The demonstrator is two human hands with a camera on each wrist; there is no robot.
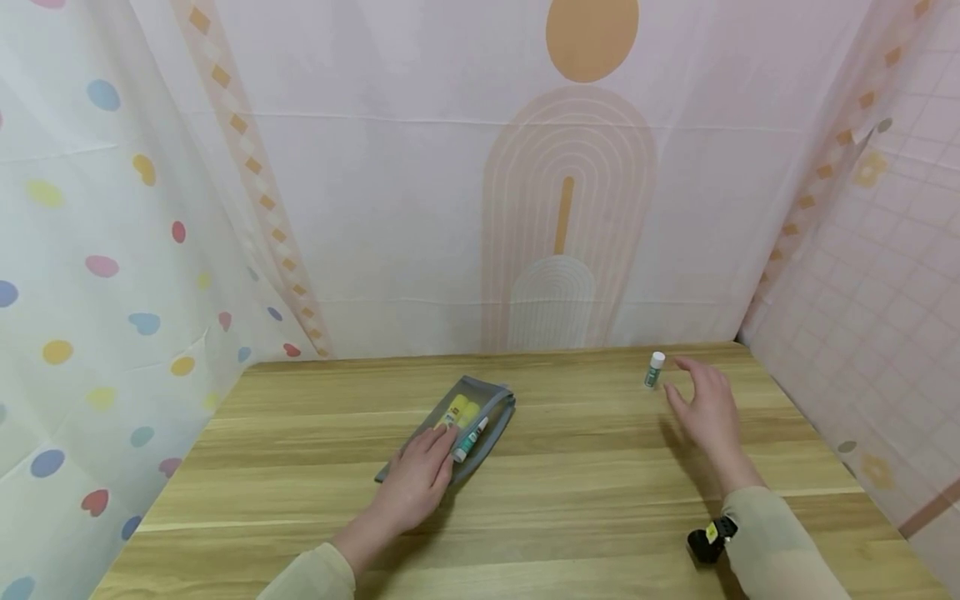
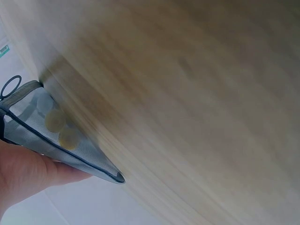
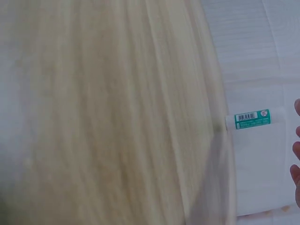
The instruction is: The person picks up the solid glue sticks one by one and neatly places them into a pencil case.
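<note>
A grey mesh pouch (image 1: 480,408) lies on the wooden table (image 1: 585,500), with two yellow-capped sticks (image 1: 462,410) and a white and green stick (image 1: 470,439) showing through it. My left hand (image 1: 420,475) rests flat on the pouch's near end, fingers straight. In the left wrist view the pouch (image 2: 47,131) shows beside my palm (image 2: 28,173). A white and green glue stick (image 1: 654,369) stands upright near the table's far right. My right hand (image 1: 705,408) hovers just right of it with fingers spread, not touching it. The right wrist view shows the stick (image 3: 248,118) and my fingertips (image 3: 296,150) at the edge.
Patterned fabric walls (image 1: 465,208) close the table in at the back and on both sides. A black wrist camera mount (image 1: 708,540) sits on my right sleeve. Bare wood lies between the pouch and the glue stick.
</note>
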